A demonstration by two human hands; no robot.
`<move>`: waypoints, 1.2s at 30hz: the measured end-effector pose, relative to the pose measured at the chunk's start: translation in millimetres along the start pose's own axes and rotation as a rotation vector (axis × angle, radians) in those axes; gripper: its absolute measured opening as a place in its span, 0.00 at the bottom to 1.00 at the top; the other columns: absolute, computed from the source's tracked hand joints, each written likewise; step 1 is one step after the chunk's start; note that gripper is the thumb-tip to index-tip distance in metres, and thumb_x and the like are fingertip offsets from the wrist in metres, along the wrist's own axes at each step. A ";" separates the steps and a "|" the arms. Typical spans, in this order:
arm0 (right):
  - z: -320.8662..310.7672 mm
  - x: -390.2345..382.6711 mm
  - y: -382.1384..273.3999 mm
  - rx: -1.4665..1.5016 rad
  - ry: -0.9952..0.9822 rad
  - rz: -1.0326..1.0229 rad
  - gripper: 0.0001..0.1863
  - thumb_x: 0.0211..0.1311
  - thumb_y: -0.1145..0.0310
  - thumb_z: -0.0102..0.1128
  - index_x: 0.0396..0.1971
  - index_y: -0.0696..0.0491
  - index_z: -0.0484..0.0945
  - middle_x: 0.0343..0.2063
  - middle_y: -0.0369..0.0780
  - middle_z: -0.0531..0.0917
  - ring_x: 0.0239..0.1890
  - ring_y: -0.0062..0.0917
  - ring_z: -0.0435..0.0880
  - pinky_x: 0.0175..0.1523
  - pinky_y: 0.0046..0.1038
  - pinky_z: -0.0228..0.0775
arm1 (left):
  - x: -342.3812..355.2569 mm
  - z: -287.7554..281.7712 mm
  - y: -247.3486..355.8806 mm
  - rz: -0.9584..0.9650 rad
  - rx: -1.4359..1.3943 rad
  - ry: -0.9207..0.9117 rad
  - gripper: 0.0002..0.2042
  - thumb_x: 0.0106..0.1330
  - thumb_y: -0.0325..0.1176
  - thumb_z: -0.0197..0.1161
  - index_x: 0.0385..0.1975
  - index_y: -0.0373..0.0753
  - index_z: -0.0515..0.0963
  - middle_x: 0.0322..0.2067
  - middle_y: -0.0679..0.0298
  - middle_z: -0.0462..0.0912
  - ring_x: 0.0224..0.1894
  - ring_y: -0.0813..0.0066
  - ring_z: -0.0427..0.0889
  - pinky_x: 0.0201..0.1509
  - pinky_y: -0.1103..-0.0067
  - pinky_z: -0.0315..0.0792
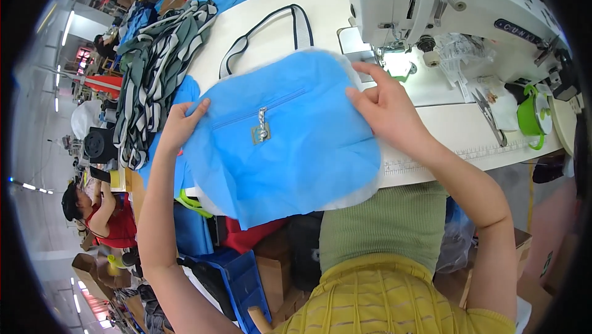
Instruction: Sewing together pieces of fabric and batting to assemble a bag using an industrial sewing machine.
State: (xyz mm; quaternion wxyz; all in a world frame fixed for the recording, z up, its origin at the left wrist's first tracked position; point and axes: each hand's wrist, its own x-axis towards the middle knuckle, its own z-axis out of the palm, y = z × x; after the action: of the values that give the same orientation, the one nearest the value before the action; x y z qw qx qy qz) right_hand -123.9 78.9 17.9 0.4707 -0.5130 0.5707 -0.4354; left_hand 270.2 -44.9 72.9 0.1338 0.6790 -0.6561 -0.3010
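A light blue fabric panel [283, 161] with a pale backing, a zipper across its upper part and a silver metal pull hanging from it, is held up over the front edge of the white table. My left hand [184, 123] pinches its upper left edge. My right hand [385, 103] grips its upper right edge, thumb on the blue face. A white strap with dark edging [242, 43] loops up behind the panel. The white sewing machine [401, 1] stands just beyond my right hand.
Dark green and white straps [154, 75] are heaped at the left. Scissors [490, 118], a green container [533, 118] and a printed ruler lie on the white table [478, 152]. A blue crate [240, 288] sits below. A co-worker in red [111, 220] is at the far left.
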 end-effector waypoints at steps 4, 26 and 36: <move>5.3 -13.2 2.7 -0.197 0.007 -0.138 0.24 0.73 0.69 0.60 0.66 0.58 0.72 0.21 0.35 0.77 0.22 0.22 0.75 0.31 0.28 0.66 | 8.2 -5.9 -3.9 -0.026 -0.001 -0.021 0.25 0.73 0.55 0.68 0.29 0.35 0.85 0.22 0.73 0.81 0.23 0.88 0.75 0.27 0.84 0.69; 10.6 -32.0 2.3 -0.285 -0.033 -0.252 0.13 0.71 0.59 0.63 0.47 0.52 0.83 0.30 0.44 0.88 0.32 0.41 0.89 0.38 0.38 0.80 | 43.4 138.0 123.8 0.739 0.202 0.159 0.16 0.62 0.40 0.77 0.42 0.37 0.84 0.36 0.57 0.86 0.37 0.63 0.84 0.40 0.70 0.77; 13.7 -38.1 10.6 -0.439 -0.103 -0.304 0.11 0.69 0.63 0.63 0.49 0.46 0.82 0.35 0.38 0.81 0.31 0.37 0.86 0.36 0.40 0.79 | 47.3 163.0 114.1 1.001 0.120 0.394 0.10 0.60 0.32 0.77 0.36 0.38 0.82 0.31 0.61 0.82 0.32 0.65 0.80 0.38 0.71 0.72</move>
State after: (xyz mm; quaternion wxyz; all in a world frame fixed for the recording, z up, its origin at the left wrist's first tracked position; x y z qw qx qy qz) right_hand -111.1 117.7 8.5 0.3059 -0.7039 0.5432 -0.3404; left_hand 80.5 -67.9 0.0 0.3424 0.3334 -0.8779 -0.0293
